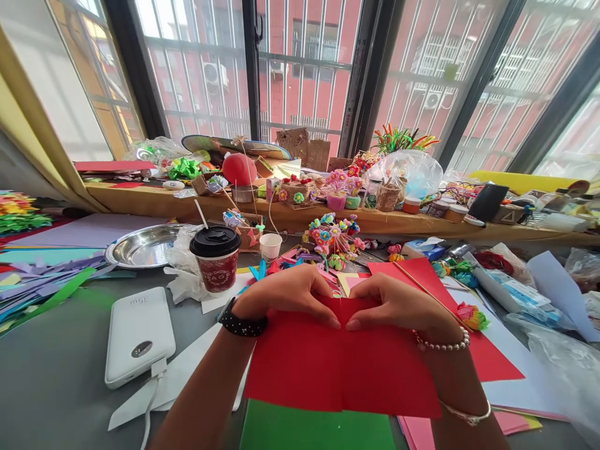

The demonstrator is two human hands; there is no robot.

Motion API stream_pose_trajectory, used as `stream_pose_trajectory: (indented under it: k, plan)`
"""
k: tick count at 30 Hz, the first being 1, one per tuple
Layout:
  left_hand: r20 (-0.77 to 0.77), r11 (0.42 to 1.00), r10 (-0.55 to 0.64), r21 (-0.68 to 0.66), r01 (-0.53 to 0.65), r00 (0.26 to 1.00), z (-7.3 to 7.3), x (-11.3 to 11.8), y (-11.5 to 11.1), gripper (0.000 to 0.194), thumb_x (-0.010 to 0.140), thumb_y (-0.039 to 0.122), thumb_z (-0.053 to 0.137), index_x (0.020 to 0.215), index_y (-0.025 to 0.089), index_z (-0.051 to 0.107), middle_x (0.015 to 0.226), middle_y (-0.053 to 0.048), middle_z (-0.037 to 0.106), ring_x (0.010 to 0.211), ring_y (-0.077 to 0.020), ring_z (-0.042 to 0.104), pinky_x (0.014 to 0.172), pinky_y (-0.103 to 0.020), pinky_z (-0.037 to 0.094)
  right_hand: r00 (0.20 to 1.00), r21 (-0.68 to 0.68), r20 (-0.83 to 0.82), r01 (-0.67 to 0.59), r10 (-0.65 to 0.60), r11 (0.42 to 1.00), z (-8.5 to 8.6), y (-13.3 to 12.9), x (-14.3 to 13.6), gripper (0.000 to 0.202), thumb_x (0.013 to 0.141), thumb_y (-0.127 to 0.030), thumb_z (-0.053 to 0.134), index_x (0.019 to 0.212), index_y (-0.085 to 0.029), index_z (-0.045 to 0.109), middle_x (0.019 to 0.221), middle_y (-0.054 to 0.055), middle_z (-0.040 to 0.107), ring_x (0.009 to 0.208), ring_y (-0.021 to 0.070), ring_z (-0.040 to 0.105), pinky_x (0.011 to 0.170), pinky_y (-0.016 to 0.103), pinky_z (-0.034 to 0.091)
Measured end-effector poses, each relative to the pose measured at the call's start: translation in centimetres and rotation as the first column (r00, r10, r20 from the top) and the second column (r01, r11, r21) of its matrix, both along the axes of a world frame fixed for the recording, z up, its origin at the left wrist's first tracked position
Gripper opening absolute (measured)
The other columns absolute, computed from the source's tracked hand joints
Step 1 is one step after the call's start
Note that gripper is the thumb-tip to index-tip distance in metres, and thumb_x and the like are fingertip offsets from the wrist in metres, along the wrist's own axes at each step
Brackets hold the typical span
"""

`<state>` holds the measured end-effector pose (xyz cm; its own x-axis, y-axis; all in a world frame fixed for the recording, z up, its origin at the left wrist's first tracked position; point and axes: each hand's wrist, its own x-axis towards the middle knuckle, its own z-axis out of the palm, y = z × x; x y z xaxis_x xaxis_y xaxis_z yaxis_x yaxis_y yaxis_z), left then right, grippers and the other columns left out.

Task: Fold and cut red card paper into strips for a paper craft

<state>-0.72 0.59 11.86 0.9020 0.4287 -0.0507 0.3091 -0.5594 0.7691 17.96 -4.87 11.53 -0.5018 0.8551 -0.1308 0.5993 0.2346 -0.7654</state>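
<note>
I see the left hand [297, 294] and right hand [396, 303] pinching the red paper [300, 369] at its top edge, above the green sheet [319, 428]. I judge it light, easily creased, best gripped beside the centre line.

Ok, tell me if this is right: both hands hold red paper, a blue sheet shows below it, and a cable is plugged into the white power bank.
Not blue: the sheet below the red paper is green, as the head view shows. The left hand and right hand do hold it, and the cable is plugged into the white power bank.
</note>
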Motion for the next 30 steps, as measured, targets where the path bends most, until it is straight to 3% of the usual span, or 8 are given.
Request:
stream_pose_trajectory:
  k: [5,9,12,17,24,30]
  plan:
    - [0.013,0.999,0.012,-0.035,-0.011,1.000,-0.5,0.1,0.7,0.041,0.057,0.041,0.061,0.040,0.013,0.039,0.044,0.007,0.022,0.043,-0.0036,0.019,0.037,-0.022,0.012,1.000,-0.031,-0.024,-0.008,0.007,0.999,-0.8,1.0,0.3,0.034,0.061,-0.046,0.060,0.061,-0.013,0.052,0.051,-0.006,0.037,0.047,0.0048,0.032,0.038,0.016,0.023]
    - [-0.060,0.996,0.000,-0.089,-0.005,0.998,-1.4,0.2,1.7,0.031,0.056,0.041,0.063,0.049,0.012,0.053,0.044,0.006,0.036,0.043,-0.0042,0.030,0.038,-0.019,0.019,0.999,0.011,0.021,-0.041,0.041,0.999,-1.9,2.2,0.2,0.035,0.058,-0.047,0.062,0.061,-0.013,0.055,0.050,-0.007,0.038,0.046,0.0045,0.031,0.039,0.016,0.021]
    - [-0.079,0.996,-0.033,-0.088,0.026,0.996,-2.4,0.3,2.7,0.030,0.056,0.043,0.063,0.055,0.013,0.058,0.046,0.006,0.041,0.045,-0.0050,0.033,0.039,-0.018,0.022,0.995,-0.040,0.039,-0.091,0.093,0.995,-2.9,3.1,-0.1,0.035,0.055,-0.047,0.064,0.061,-0.013,0.057,0.050,-0.007,0.040,0.045,0.0042,0.031,0.038,0.016,0.021]
    - [-0.098,1.000,-0.012,-0.022,0.010,0.995,-3.5,0.4,3.9,0.034,0.055,0.046,0.062,0.051,0.013,0.056,0.044,0.006,0.036,0.044,-0.0049,0.028,0.039,-0.019,0.020,0.998,-0.089,0.053,-0.013,0.018,0.996,-3.8,3.8,-0.3,0.035,0.056,-0.047,0.063,0.057,-0.013,0.059,0.047,-0.006,0.041,0.043,0.0042,0.032,0.037,0.016,0.021]
    - [-0.009,1.000,0.007,0.021,-0.007,1.000,-3.7,0.4,3.9,0.032,0.059,0.042,0.060,0.049,0.011,0.056,0.044,0.006,0.031,0.044,-0.0046,0.024,0.039,-0.020,0.016,1.000,-0.094,0.027,0.018,-0.015,0.995,-4.8,4.7,0.3,0.038,0.056,-0.049,0.063,0.059,-0.011,0.061,0.047,-0.005,0.043,0.044,0.0050,0.035,0.038,0.016,0.026]
    - [-0.010,1.000,0.029,-0.002,-0.029,1.000,-3.9,0.4,4.1,0.032,0.059,0.043,0.060,0.058,0.011,0.062,0.048,0.004,0.043,0.047,-0.0055,0.033,0.041,-0.017,0.023,0.999,-0.092,0.032,0.034,-0.031,0.995,-5.2,5.0,0.5,0.041,0.056,-0.051,0.062,0.069,-0.012,0.064,0.054,-0.002,0.053,0.050,0.0079,0.044,0.042,0.016,0.032]
